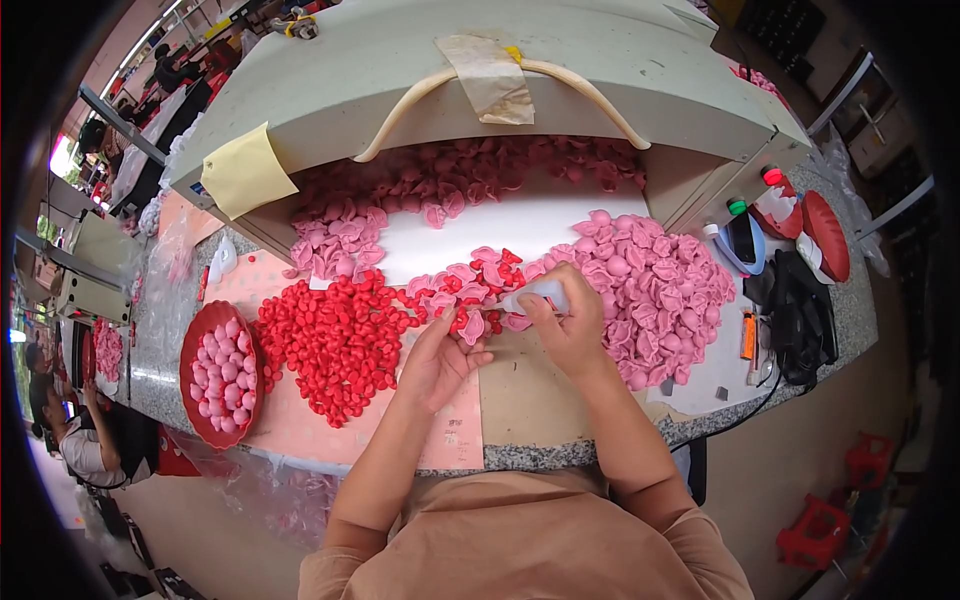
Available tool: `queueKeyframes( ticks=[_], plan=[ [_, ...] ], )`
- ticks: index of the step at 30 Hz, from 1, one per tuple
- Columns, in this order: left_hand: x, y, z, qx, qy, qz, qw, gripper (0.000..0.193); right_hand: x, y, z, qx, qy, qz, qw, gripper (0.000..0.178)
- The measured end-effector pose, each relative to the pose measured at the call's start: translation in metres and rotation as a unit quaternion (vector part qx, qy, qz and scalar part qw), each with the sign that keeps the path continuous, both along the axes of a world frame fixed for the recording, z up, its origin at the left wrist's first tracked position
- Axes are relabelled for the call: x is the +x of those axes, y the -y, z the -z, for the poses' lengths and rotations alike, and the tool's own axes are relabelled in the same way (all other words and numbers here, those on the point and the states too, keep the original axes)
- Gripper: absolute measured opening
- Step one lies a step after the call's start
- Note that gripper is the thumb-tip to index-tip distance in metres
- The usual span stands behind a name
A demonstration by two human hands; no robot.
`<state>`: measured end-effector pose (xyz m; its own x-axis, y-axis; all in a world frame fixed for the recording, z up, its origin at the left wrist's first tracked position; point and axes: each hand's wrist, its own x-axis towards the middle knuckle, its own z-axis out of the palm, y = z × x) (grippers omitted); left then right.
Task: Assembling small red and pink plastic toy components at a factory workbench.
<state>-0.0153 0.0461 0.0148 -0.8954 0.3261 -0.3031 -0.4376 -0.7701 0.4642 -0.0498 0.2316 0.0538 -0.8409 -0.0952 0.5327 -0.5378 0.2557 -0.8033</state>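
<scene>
My left hand (440, 368) is closed, with thumb and fingers pinching a small pink cupped piece (472, 329) that has a bit of red on it. In my right hand (575, 325) is a small whitish squeeze bottle (545, 293), tilted with its tip toward that piece. Just beyond both hands lies a cluster of pink pieces mixed with red ones (480, 272). A heap of small shiny red pieces (335, 345) spreads on the left. Right of my right hand is a large pile of pink shell-like pieces (655, 290).
A grey metal housing (600, 85) arches over the work, with more pink pieces (450, 170) under it. A red bowl (188, 395) of pink balls stands left. To the right are a blue tray (752, 262), a black bag (795, 310) and an orange lighter (748, 335).
</scene>
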Motion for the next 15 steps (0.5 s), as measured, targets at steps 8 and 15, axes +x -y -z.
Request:
queueKeyframes(
  ticks=[8,15],
  plan=[
    [0.0001,0.0009,0.0005,0.003,-0.003,0.006,1.000,0.031,0.0011,0.0010,-0.0002,-0.001,0.001,0.003,1.000,0.020],
    [0.0000,0.0010,-0.0019,0.002,-0.004,0.009,1.000,0.030,0.0002,0.0000,0.0005,-0.002,-0.007,0.003,1.000,0.021]
  ],
)
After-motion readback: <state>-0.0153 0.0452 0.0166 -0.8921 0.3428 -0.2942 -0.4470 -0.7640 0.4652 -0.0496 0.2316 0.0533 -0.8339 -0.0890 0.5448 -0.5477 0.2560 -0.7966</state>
